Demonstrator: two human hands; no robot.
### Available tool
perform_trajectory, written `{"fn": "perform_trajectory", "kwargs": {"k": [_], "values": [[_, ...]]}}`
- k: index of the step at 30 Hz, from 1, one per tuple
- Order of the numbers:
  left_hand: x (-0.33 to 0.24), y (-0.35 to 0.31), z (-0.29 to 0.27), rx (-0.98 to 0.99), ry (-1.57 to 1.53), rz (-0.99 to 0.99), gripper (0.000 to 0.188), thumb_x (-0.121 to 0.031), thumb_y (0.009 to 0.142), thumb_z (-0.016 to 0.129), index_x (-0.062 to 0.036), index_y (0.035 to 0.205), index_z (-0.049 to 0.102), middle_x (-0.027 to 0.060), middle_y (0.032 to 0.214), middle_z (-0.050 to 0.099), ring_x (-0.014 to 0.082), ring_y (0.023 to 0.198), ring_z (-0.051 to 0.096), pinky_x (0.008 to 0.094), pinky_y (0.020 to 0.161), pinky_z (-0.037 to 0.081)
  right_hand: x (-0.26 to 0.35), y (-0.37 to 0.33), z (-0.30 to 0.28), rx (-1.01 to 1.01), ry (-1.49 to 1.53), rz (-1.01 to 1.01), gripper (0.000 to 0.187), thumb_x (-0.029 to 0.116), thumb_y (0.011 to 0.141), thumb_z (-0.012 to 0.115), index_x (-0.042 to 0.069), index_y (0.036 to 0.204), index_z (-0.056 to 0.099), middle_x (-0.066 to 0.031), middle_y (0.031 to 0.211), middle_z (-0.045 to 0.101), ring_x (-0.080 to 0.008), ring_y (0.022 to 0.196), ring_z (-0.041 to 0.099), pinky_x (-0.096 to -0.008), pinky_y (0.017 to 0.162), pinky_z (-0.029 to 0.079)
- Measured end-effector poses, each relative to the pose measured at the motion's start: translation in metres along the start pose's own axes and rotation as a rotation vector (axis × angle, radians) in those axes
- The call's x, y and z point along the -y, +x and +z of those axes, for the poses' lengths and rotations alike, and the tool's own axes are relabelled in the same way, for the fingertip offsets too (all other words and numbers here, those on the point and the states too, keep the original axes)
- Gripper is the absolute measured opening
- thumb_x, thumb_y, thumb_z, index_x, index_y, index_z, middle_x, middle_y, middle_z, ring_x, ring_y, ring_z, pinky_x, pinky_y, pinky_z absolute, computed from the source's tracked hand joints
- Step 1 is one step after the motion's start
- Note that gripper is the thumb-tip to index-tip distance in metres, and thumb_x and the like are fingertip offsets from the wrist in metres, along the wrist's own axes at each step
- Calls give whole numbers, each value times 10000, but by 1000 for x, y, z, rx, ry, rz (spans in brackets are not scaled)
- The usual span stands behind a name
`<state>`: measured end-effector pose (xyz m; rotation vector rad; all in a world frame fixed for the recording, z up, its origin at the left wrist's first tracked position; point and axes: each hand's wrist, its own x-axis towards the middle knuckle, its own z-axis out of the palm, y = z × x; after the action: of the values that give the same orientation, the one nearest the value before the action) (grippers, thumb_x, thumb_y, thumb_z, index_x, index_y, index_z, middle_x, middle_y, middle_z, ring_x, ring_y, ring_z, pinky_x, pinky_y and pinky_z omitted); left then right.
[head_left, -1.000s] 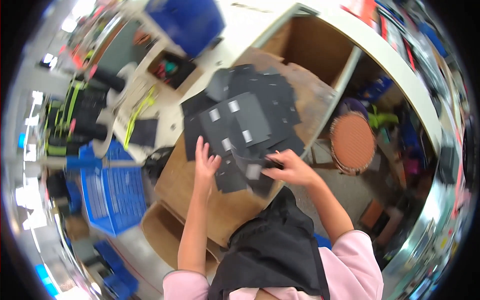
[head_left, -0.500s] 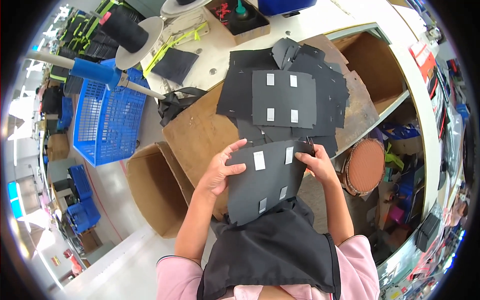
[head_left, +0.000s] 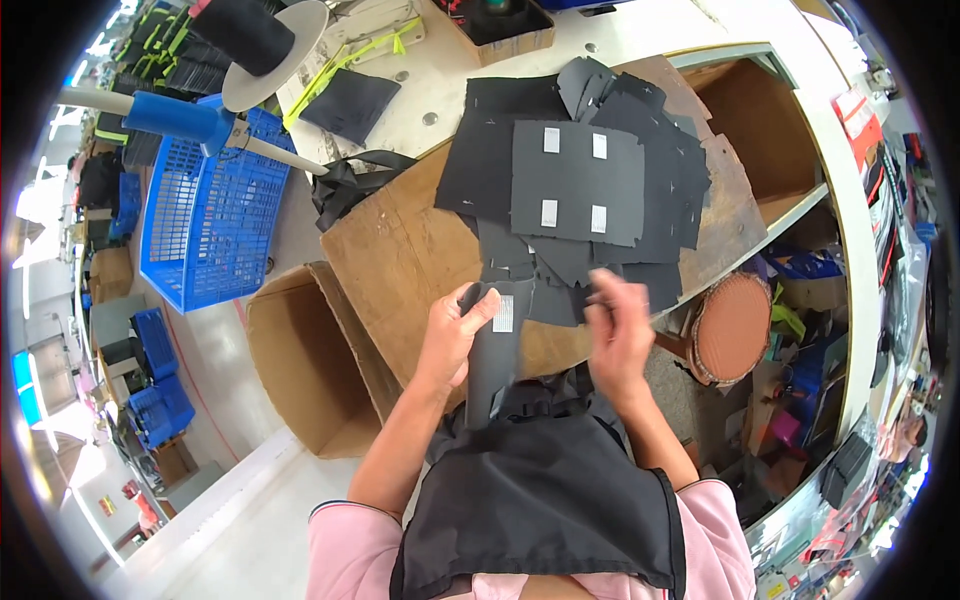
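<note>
My left hand [head_left: 455,335] is closed on the upper edge of a black fabric panel [head_left: 490,365], thumb in front. The panel hangs turned or folded into a narrow strip over my lap, with one silvery-white patch showing near my thumb. My right hand [head_left: 622,340] is raised to the right of the panel, apart from it. Motion blurs its fingers, so I cannot make out whether they hold anything. Beyond both hands lies a loose pile of black fabric pieces [head_left: 665,210]. On top of it rests a similar flat panel [head_left: 577,180] with several silvery-white patches.
The pile lies on a brown board [head_left: 400,240] joined to a white worktable [head_left: 440,100]. Left are an open cardboard box [head_left: 310,370], a blue basket [head_left: 210,220] and a thread cone [head_left: 240,40]. At right are a round stool [head_left: 735,330] and an open compartment [head_left: 750,130].
The panel, spread between both hands before, has turned into a narrow strip in my left hand. My right hand has let go of its edge. The view has shifted slightly.
</note>
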<state>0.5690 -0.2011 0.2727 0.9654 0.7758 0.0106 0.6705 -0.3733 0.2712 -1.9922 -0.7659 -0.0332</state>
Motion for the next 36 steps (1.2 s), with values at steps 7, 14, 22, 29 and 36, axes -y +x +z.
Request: {"fn": "perform_trajectory", "kwargs": {"k": [7, 14, 22, 29, 36], "values": [[-12, -9, 18, -86, -63, -9, 170, -203, 892, 601, -70, 789, 578, -60, 696, 533, 14, 594, 453, 186, 516, 359, 19, -12, 12, 238, -10, -68, 478, 113, 722, 687, 88, 1169, 518, -73, 925, 529, -247, 707, 548, -341, 604, 440], [-8, -13, 20, -72, -48, 9, 214, -184, 889, 595, -95, 705, 531, -70, 647, 492, 6, 549, 402, 193, 479, 313, 34, -3, 1, 317, -107, -54, 379, 34, 701, 683, 71, 1062, 573, -102, 870, 524, -267, 677, 552, -344, 607, 468], [-9, -17, 23, -100, 3, -2, 225, -174, 861, 619, -88, 677, 522, -62, 635, 491, 15, 550, 409, 197, 482, 312, 28, -6, 7, 206, -116, -107, 317, 13, 694, 689, 44, 998, 605, -97, 782, 537, -239, 654, 578, -339, 610, 501], [-7, -18, 22, -89, -52, -20, 205, -169, 859, 623, -79, 695, 539, -58, 652, 507, 19, 569, 434, 197, 502, 336, 32, -7, -1, 200, -45, -53, 277, -7, 698, 684, 44, 962, 616, -90, 772, 543, -239, 602, 574, -340, 683, 523], [-7, -16, 19, -75, -38, -51, 193, -174, 869, 615, -77, 713, 557, -59, 663, 514, 20, 576, 439, 193, 511, 342, 25, -4, 3, 231, 10, -84, 280, -16, 695, 689, 34, 958, 606, -97, 750, 511, -241, 613, 555, -316, 642, 500]]}}
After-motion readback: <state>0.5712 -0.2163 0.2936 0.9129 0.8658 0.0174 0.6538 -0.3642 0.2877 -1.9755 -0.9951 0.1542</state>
